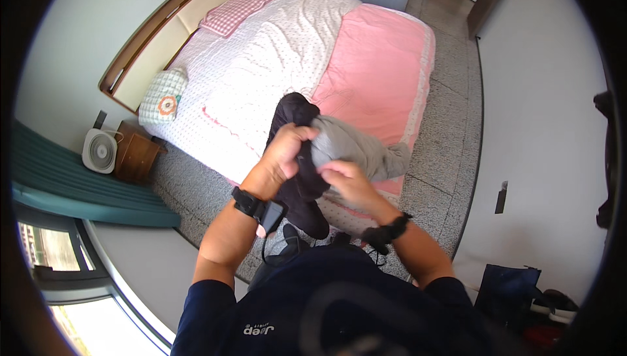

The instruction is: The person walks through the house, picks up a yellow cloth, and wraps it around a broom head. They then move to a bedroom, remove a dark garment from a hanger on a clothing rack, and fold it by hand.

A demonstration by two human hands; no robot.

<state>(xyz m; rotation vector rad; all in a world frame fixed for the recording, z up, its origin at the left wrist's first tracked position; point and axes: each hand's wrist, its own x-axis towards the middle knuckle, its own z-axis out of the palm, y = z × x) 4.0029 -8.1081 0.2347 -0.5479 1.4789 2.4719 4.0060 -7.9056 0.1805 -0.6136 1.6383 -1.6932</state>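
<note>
A dark garment (306, 172) hangs in front of me at the foot of the bed, its upper part lying over the bedding. My left hand (289, 146) grips its upper part, thumb pointing towards a grey garment. That grey garment (350, 145) lies to the right on the pink bedding, its far end bunched. My right hand (341, 176) touches the near edge of the grey cloth beside the dark one, fingers bent; whether it pinches the fabric cannot be told. Black straps with devices are on both wrists.
The bed (377, 62) bears a rumpled white dotted quilt (274, 62) and pillows by the headboard. A wooden nightstand (138, 153) and a white fan (100, 150) stand at left, near a teal curtain (88, 189). A wall runs along the right, with a dark bag (507, 290) at lower right.
</note>
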